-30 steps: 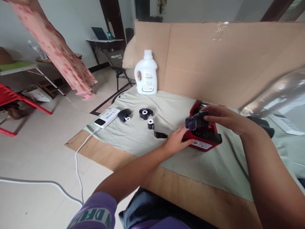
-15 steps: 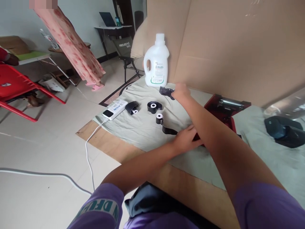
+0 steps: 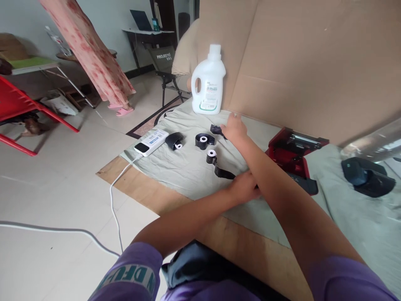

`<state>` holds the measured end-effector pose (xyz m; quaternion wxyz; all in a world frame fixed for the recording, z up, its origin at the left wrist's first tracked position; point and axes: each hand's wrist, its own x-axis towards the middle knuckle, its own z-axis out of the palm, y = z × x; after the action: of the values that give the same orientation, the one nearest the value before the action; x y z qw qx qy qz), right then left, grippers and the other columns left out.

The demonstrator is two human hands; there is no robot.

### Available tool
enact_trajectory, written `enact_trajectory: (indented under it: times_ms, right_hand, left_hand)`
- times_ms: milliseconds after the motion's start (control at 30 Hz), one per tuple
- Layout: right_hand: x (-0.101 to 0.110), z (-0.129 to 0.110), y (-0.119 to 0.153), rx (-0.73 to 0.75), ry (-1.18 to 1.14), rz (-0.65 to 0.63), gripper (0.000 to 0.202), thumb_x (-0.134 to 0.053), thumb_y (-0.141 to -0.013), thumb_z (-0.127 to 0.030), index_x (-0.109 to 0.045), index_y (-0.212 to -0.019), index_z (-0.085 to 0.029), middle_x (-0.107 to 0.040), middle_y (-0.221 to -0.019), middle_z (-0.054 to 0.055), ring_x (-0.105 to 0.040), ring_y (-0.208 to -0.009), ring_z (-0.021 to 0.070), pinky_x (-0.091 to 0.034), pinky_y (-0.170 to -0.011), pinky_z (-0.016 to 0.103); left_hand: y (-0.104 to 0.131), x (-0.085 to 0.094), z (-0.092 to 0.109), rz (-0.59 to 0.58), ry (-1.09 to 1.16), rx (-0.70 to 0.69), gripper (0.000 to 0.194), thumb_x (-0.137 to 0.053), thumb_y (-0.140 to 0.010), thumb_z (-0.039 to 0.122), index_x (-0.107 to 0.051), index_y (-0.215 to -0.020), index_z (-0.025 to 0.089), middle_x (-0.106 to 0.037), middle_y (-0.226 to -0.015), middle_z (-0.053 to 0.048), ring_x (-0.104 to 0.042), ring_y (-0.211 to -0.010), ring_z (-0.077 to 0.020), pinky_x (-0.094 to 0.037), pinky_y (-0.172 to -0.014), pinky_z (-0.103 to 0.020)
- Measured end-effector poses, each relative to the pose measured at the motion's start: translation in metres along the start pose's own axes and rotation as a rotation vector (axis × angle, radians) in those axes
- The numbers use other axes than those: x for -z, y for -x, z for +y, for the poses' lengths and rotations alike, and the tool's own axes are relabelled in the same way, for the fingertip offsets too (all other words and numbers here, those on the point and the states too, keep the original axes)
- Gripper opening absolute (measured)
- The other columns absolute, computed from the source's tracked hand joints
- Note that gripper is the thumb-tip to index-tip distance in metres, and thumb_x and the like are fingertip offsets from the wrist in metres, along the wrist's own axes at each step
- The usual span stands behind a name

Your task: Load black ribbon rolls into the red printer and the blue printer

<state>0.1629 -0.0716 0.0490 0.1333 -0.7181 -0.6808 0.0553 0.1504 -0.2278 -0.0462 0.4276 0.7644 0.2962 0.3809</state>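
At the far left, a red folding chair (image 3: 23, 100) is standing on the tiled floor; further right, a person in a pink patterned garment (image 3: 90, 54) is standing. Beyond the cloth (image 3: 184, 175), a dark folding chair (image 3: 161, 58) is showing "PROJEEYO" in white letters. Closer in, the purple left sleeve (image 3: 134, 267) is bearing a pale band with teal letters, "DFU" being readable. On the cloth's left side, a white power bank (image 3: 152, 143) is lying, its end panel black, its blue print too small to read. Just beside it, a first black ribbon roll (image 3: 174, 141) is lying tilted, its white core showing. Next, a second roll (image 3: 203, 143) is standing on end with loose ribbon looping out; nearer the wearer, a third roll (image 3: 211, 157) is trailing a wavy strip toward the left hand (image 3: 246, 187). Behind these, a white detergent bottle (image 3: 209, 88) is standing upright, its green-edged label carrying small Chinese characters. Before it, the right hand (image 3: 234, 127) is holding a glossy, crinkled black ribbon bundle (image 3: 216, 129) with narrowed fingers, near the second roll. Behind the right forearm, the left fingers are hiding; their grip cannot be told. Rightward, a red machine (image 3: 302, 167) is sitting with its lid raised.
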Motion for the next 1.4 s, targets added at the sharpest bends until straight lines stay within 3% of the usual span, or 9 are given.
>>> enact_trajectory:
  times_ms: [167, 300, 500, 633, 767, 867, 1100, 1267, 1400]
  right_hand:
    - [0.015, -0.025, 0.047, 0.265, 0.011, -0.369, 0.030, -0.060, -0.088, -0.045, -0.067, -0.096, -0.017, -0.068, -0.095, 0.012, -0.064, -0.088, 0.0276, -0.049, -0.072, 0.034]
    - [0.005, -0.030, 0.074, 0.323, 0.114, -0.523, 0.020, -0.074, -0.075, -0.032, -0.066, -0.087, -0.018, -0.068, -0.090, 0.011, -0.064, -0.081, 0.0263, -0.045, -0.063, 0.030]
    - [0.006, 0.011, 0.083, 0.303, -0.237, -0.371, 0.018, -0.068, -0.072, -0.022, -0.059, -0.087, -0.020, -0.067, -0.087, 0.005, -0.062, -0.075, 0.0194, -0.040, -0.058, 0.026]
    - [0.036, 0.056, 0.097, 0.201, -0.696, -0.292, 0.017, -0.065, -0.075, -0.028, -0.054, -0.087, -0.022, -0.065, -0.086, 0.000, -0.058, -0.068, 0.0151, -0.043, -0.057, 0.025]
    - [0.073, 0.105, 0.118, 0.113, -1.026, -0.227, 0.023, -0.071, -0.073, -0.033, -0.055, -0.086, -0.023, -0.062, -0.085, -0.002, -0.054, -0.059, 0.0121, -0.043, -0.052, 0.025]
    - [0.096, 0.136, 0.127, 0.077, -1.194, -0.168, 0.031, -0.078, -0.068, -0.034, -0.055, -0.087, -0.024, -0.060, -0.084, -0.003, -0.054, -0.059, 0.0120, -0.045, -0.053, 0.027]
    - [0.125, 0.180, 0.129, 0.051, -1.311, -0.099, 0.038, -0.084, -0.061, -0.035, -0.056, -0.082, -0.022, -0.060, -0.081, -0.002, -0.056, -0.066, 0.0135, -0.046, -0.055, 0.026]
    - [0.119, 0.193, 0.128, 0.041, -1.248, -0.133, 0.032, -0.081, -0.065, -0.035, -0.058, -0.083, -0.022, -0.064, -0.088, -0.001, -0.058, -0.071, 0.0137, -0.046, -0.057, 0.025]
    - [0.124, 0.191, 0.132, 0.121, -1.169, -0.119, 0.023, -0.076, -0.073, -0.033, -0.062, -0.087, -0.022, -0.066, -0.085, 0.000, -0.061, -0.074, 0.0156, -0.049, -0.063, 0.027]
  left_hand:
    - [-0.001, 0.006, 0.007, -0.013, -0.037, -0.116, 0.068, -0.060, -0.091, 0.029, -0.032, -0.153, 0.027, -0.041, -0.156, -0.006, -0.036, -0.146, -0.0300, -0.039, -0.118, -0.047]
    - [-0.001, 0.010, 0.012, -0.042, -0.067, -0.168, 0.072, -0.064, -0.088, 0.027, -0.032, -0.152, 0.020, -0.035, -0.159, -0.012, -0.026, -0.149, -0.0354, -0.028, -0.124, -0.048]
    - [0.000, 0.010, 0.013, -0.006, -0.060, -0.197, 0.065, -0.059, -0.090, 0.020, -0.035, -0.150, 0.021, -0.040, -0.156, -0.011, -0.032, -0.148, -0.0308, -0.032, -0.123, -0.044]
    - [0.001, 0.010, 0.018, -0.009, -0.036, -0.042, 0.057, -0.062, -0.090, 0.032, -0.044, -0.144, 0.025, -0.053, -0.146, -0.009, -0.051, -0.135, -0.0316, -0.046, -0.111, -0.047]
    - [0.001, 0.008, 0.022, -0.019, -0.064, 0.034, 0.064, -0.060, -0.090, 0.047, -0.040, -0.148, 0.030, -0.049, -0.150, -0.007, -0.048, -0.137, -0.0311, -0.045, -0.112, -0.047]
    - [0.000, 0.006, 0.021, -0.037, -0.137, 0.112, 0.052, -0.058, -0.089, 0.052, -0.056, -0.135, 0.026, -0.064, -0.132, -0.009, -0.061, -0.122, -0.0322, -0.051, -0.103, -0.048]
    - [-0.021, 0.036, 0.012, 0.127, -0.111, -0.115, 0.058, -0.061, -0.088, 0.037, -0.047, -0.142, 0.025, -0.047, -0.151, -0.011, -0.052, -0.134, -0.0288, -0.051, -0.104, -0.043]
    - [-0.059, 0.055, 0.052, 0.488, -0.062, -0.118, 0.039, -0.047, -0.095, 0.040, -0.058, -0.128, 0.021, -0.063, -0.134, -0.010, -0.065, -0.115, -0.0224, -0.055, -0.092, -0.036]
    - [-0.085, 0.057, 0.095, 0.239, -0.217, -0.082, 0.031, -0.058, -0.090, 0.041, -0.070, -0.110, 0.021, -0.073, -0.110, -0.004, -0.069, -0.097, -0.0204, -0.056, -0.088, -0.034]
